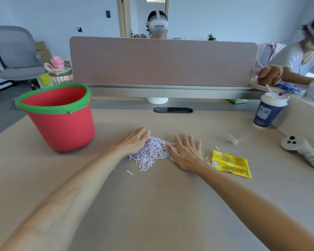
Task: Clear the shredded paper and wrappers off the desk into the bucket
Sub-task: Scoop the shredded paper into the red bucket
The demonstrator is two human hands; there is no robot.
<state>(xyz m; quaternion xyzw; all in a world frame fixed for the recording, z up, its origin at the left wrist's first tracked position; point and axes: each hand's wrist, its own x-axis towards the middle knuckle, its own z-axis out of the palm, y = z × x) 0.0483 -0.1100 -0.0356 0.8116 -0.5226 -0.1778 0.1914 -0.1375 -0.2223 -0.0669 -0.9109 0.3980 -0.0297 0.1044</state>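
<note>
A heap of pale purple and white shredded paper (150, 153) lies mid-desk. My left hand (134, 140) rests flat against its left side, fingers apart and touching the shreds. My right hand (187, 153) lies flat against its right side, fingers spread. A few loose strips (129, 172) sit in front of the heap. To the right of my right hand lies a yellow wrapper (231, 163), with a clear crumpled wrapper (235, 139) farther back. The red bucket with a green rim (62, 122) stands upright at the left, beyond my left hand.
A blue paper cup with a white lid (269, 109) stands at the right. A white controller (304, 151) lies at the far right edge. A pink-grey divider panel (163, 60) closes off the back of the desk. Two people sit beyond and to the right.
</note>
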